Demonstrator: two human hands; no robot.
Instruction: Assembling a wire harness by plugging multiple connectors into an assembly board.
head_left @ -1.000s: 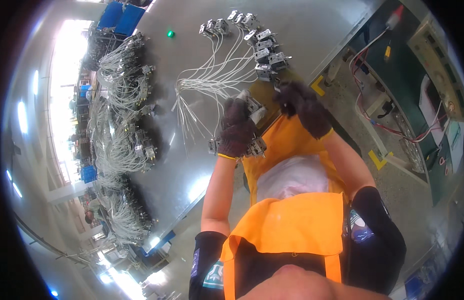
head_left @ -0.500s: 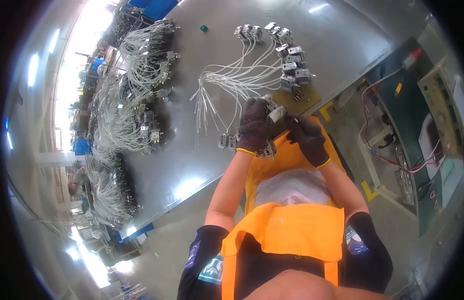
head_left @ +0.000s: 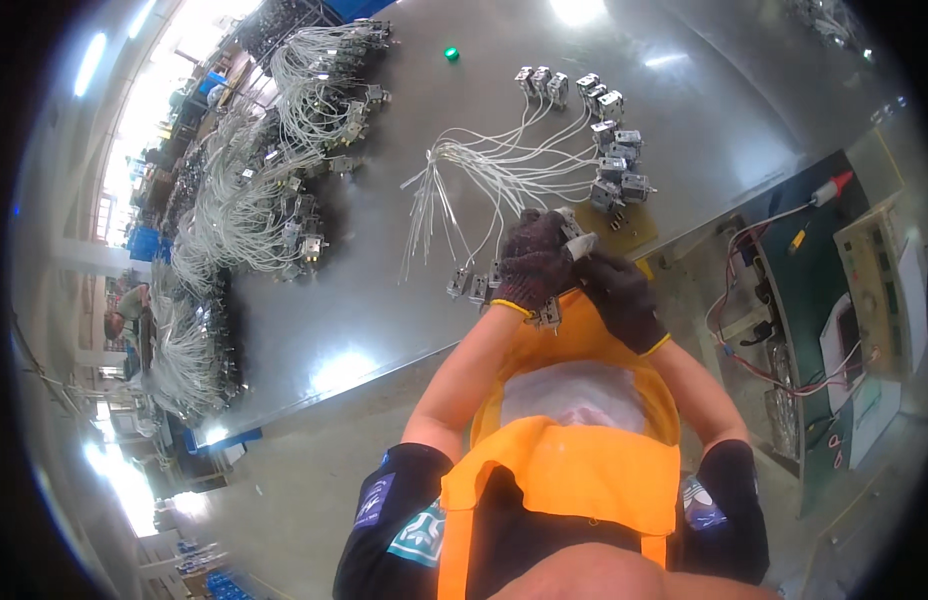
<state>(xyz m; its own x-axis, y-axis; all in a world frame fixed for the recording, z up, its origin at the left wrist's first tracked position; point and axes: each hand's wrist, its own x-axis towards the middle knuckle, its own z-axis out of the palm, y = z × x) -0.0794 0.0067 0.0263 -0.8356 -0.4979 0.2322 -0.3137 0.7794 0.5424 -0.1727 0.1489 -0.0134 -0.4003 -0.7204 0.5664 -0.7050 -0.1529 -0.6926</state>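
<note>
My left hand (head_left: pixel 536 258), in a dark knit glove with a yellow cuff, is closed round a small silver boxy metal part (head_left: pixel 580 244) at the table's near edge. My gloved right hand (head_left: pixel 622 298) is closed against the lower right side of that part, its fingertips partly hidden. A bundle of white wires (head_left: pixel 474 165) fans out from a gathered end to several similar metal parts (head_left: pixel 616 160) on the right. More of these parts (head_left: pixel 464 284) lie left of my left hand, and another part (head_left: pixel 550 314) shows below it.
Large heaps of white-wired parts (head_left: pixel 234 215) line the table's left side. A green cap-like piece (head_left: pixel 451 54) lies on the grey metal table (head_left: pixel 369 290). Small dark pieces rest on a yellowish plate (head_left: pixel 634 228) beyond my right hand. A green bench (head_left: pixel 819 400) with cables stands right.
My right hand has moved in toward my left, its fingers now up against the metal part. The whole view has shifted slightly, with the table contents sitting further right and lower.
</note>
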